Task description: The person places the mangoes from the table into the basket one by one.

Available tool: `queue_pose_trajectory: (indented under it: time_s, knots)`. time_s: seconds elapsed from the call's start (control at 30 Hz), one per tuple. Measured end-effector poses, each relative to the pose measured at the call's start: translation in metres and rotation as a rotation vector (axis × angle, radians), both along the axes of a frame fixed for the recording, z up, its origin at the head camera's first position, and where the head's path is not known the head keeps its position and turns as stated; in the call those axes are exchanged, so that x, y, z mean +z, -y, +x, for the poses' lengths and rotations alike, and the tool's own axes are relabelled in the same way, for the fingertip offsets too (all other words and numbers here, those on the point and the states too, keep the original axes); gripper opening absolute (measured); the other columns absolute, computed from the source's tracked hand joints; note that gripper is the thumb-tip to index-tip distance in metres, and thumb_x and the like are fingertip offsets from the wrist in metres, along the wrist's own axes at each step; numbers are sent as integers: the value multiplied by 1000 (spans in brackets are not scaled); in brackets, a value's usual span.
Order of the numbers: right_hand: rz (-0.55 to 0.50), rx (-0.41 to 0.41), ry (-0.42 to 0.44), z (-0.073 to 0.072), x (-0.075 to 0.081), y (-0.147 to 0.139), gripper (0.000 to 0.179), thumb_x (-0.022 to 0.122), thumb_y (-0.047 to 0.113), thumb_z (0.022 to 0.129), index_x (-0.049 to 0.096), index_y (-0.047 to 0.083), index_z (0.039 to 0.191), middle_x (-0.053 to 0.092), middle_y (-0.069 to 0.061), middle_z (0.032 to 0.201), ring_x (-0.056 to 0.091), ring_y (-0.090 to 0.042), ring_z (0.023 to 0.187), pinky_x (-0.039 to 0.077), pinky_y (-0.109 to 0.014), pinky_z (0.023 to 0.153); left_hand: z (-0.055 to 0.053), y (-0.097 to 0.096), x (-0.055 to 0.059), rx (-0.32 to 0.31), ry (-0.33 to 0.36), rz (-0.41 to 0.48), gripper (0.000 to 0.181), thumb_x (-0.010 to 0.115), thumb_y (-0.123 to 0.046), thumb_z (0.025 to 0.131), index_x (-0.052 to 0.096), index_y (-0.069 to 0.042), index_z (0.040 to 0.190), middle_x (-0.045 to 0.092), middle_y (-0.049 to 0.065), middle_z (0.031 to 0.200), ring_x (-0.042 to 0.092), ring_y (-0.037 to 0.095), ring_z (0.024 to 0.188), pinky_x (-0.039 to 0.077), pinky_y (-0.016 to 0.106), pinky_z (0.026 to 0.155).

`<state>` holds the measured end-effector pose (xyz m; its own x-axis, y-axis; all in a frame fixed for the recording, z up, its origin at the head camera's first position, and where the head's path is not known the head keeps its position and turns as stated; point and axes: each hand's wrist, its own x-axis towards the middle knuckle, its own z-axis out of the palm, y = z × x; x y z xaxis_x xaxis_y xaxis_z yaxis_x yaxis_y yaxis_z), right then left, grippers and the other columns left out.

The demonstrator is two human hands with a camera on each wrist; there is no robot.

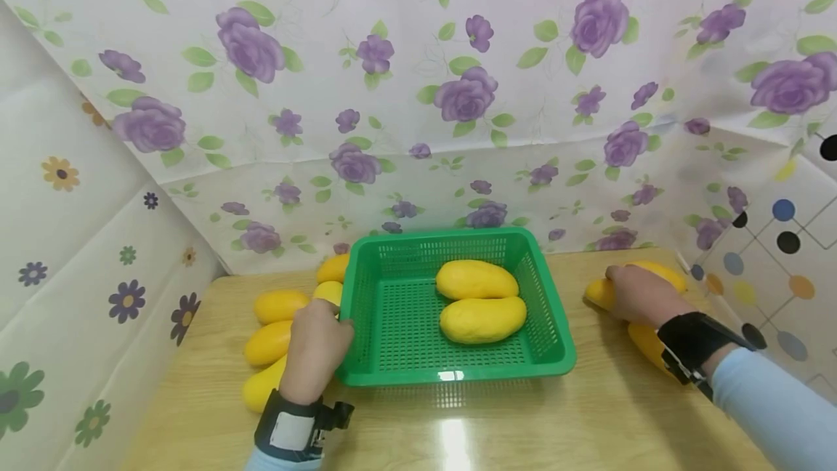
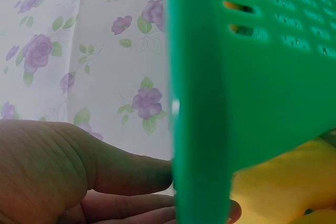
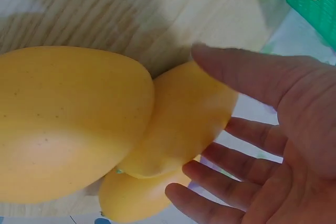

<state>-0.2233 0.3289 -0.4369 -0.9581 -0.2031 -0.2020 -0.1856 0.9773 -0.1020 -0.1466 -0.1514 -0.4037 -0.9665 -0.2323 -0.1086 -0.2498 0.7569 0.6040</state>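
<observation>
In the head view, my left hand (image 1: 318, 347) grips the left rim of a green plastic basket (image 1: 458, 376). The left wrist view has the thumb against the rim's outer face and fingertips showing past it. Two yellow mangoes (image 1: 477, 280) lie side by side in the basket's right half. My right hand (image 1: 644, 295) is over a mango (image 3: 181, 119) right of the basket. Its thumb and loosely spread fingers lie along that mango's sides. Another mango (image 3: 68, 124) sits nearer the wrist camera, and a third mango (image 3: 136, 198) lies beyond.
Several mangoes (image 1: 268, 344) lie on the wooden table (image 1: 405, 435) left of the basket, some close against its wall. A flowered sheet (image 1: 418, 93) rises behind the table. Patterned side sheets stand at the left (image 1: 98, 260) and right (image 1: 785, 275).
</observation>
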Motion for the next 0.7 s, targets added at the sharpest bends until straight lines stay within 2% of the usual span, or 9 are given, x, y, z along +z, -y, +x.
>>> queue_pose_trajectory:
  time_s: [0.17,0.27,0.33,0.47,0.57,0.7]
  knots:
    - [-4,39,-98,3,-6,0,52,73,24,76,55,-8,114,59,-26,95,58,-36,82,50,-52,71,1,2,0,4,-22,-19,16,56,-7,82,54,-3,67,51,11,62,52,20,53,42,25,42]
    - [-15,53,-106,8,-9,1,54,72,32,78,57,-8,112,58,-26,94,58,-34,79,51,-51,69,3,1,-2,5,-10,-15,14,56,-6,82,55,-2,69,52,11,63,52,20,53,41,26,42]
    - [-22,59,-106,11,-10,2,50,74,31,75,60,-6,106,57,-22,89,56,-30,74,50,-48,67,4,1,-4,5,-2,-10,13,57,-7,83,55,-2,70,52,11,64,53,20,54,42,26,42]
    - [-22,84,-130,11,-9,1,40,78,15,68,63,-4,99,56,-18,85,53,-26,69,50,-45,65,1,0,-5,9,-19,-13,12,58,-8,83,57,-2,74,55,11,66,53,19,54,42,25,42]
    - [-23,97,-145,9,-9,-1,44,79,3,62,63,-4,101,57,-18,86,54,-28,72,51,-48,69,-1,0,-3,16,-22,-10,11,58,-9,83,57,-2,74,56,12,67,54,19,54,43,25,42]
    - [-42,109,-138,8,-11,-2,41,78,3,65,62,-3,103,63,-16,88,58,-29,76,51,-50,75,1,2,-1,17,-6,2,12,58,-7,82,56,-2,71,54,11,64,54,19,54,43,24,42]
